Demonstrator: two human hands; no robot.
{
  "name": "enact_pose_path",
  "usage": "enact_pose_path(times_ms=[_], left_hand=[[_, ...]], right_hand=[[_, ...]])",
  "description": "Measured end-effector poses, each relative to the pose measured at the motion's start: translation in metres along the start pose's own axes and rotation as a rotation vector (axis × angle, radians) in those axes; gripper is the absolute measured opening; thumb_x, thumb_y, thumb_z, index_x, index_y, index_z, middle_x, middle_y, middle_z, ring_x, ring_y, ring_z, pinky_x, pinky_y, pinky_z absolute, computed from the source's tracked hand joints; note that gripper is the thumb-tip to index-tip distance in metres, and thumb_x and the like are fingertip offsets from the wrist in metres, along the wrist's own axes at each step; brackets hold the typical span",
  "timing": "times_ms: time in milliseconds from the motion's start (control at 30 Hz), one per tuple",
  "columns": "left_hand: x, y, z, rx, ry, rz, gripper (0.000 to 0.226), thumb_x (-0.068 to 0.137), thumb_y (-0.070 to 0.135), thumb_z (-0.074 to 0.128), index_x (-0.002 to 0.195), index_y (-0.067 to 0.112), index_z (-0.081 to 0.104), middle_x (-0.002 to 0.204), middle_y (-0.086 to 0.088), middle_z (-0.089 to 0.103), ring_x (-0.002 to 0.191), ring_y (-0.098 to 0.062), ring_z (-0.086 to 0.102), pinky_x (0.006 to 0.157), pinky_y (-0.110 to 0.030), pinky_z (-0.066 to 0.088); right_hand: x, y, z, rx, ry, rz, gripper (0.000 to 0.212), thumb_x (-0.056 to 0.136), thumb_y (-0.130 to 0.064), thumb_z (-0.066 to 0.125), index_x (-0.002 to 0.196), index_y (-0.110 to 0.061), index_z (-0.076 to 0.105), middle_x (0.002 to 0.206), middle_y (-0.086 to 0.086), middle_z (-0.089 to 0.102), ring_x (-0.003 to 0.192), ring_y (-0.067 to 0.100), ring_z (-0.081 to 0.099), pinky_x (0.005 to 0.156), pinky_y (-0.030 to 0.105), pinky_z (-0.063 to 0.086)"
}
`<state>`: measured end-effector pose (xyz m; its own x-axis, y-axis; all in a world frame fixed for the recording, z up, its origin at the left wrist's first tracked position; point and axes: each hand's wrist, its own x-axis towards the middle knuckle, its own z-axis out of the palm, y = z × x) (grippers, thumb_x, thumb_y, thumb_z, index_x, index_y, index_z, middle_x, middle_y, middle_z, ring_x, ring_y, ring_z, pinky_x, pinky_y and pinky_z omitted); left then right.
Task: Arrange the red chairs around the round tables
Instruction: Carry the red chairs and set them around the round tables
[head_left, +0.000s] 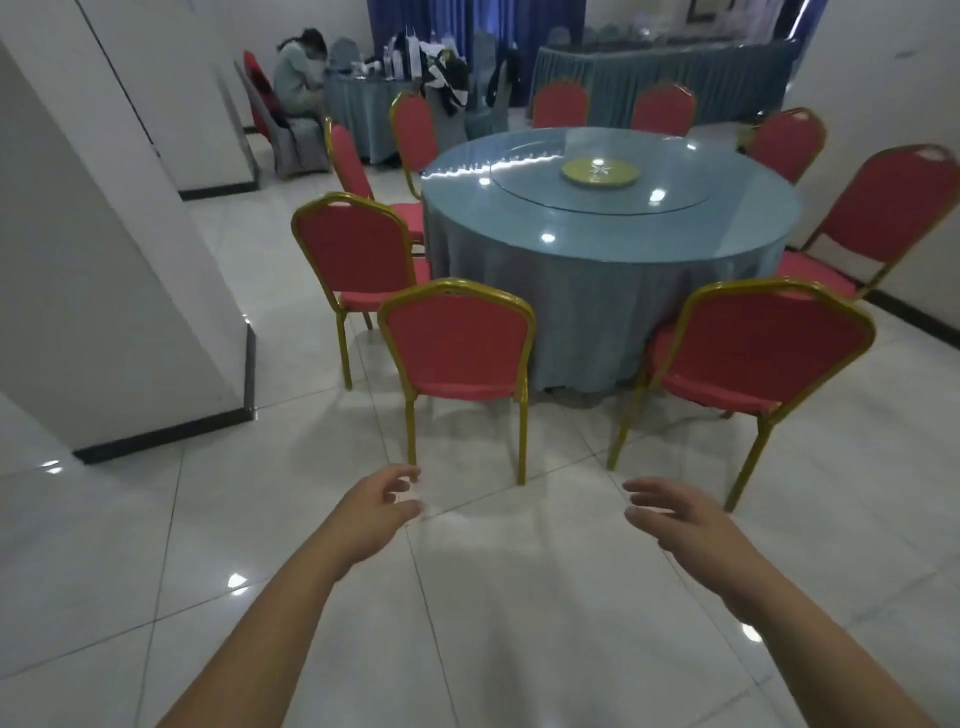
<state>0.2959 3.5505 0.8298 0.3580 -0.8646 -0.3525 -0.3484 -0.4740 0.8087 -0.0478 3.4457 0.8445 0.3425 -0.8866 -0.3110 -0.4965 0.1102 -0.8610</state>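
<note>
Both hands reach forward with fingers spread, gripping nothing — left hand (382, 499), right hand (675, 519). The nearest red chair (457, 343) stands just beyond them, facing the round counter (613, 218).

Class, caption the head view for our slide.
Both empty hands, left hand and right hand, reach toward red chairs ringing a round table.
</note>
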Motion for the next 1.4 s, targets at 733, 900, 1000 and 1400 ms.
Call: enact_pose_path(times_ms=[733,900,1000,1400], left_hand=[[0.419,0.071,-0.102,0.321,0.189,-0.048,0.101,0.075,0.026,0.08,0.152,0.043,0.017,0.154,-0.003,0.028,0.139,-0.025,0.032,0.11,-0.044,0.036],[0.482,0.055,-0.117,0.487,0.11,-0.095,0.104,0.074,0.028,0.082,0.154,0.039,0.017,0.155,-0.003,0.024,0.139,-0.027,0.029,0.11,-0.047,0.038],[0.519,0.049,-0.121,0.613,0.047,-0.096,0.091,0.076,0.024,0.079,0.151,0.036,0.028,0.152,-0.005,0.029,0.134,-0.03,0.035,0.104,-0.047,0.042],[0.591,0.037,-0.139,0.735,-0.288,0.37,0.031,0.082,0.016,0.064,0.105,0.036,0.069,0.104,0.013,0.062,0.098,-0.013,0.06,0.083,-0.037,0.054]], right_hand=[[0.542,-0.149,0.082,-0.699,-0.19,-0.184,0.11,0.068,-0.047,0.083,0.153,-0.045,0.013,0.161,-0.002,0.02,0.146,0.029,0.025,0.112,0.06,0.026],[0.58,-0.142,0.097,-0.776,-0.166,-0.114,0.011,0.08,-0.014,0.058,0.087,-0.023,0.057,0.093,0.004,0.066,0.095,0.029,0.066,0.078,0.033,0.051],[0.587,-0.135,0.1,-0.801,-0.115,-0.063,0.016,0.08,-0.008,0.055,0.068,-0.017,0.051,0.074,0.002,0.059,0.082,0.029,0.063,0.06,0.029,0.039],[0.499,-0.116,0.151,-0.688,0.19,0.19,0.017,0.086,-0.021,0.064,0.092,-0.037,0.068,0.082,-0.009,0.068,0.078,0.01,0.061,0.068,0.025,0.048]])
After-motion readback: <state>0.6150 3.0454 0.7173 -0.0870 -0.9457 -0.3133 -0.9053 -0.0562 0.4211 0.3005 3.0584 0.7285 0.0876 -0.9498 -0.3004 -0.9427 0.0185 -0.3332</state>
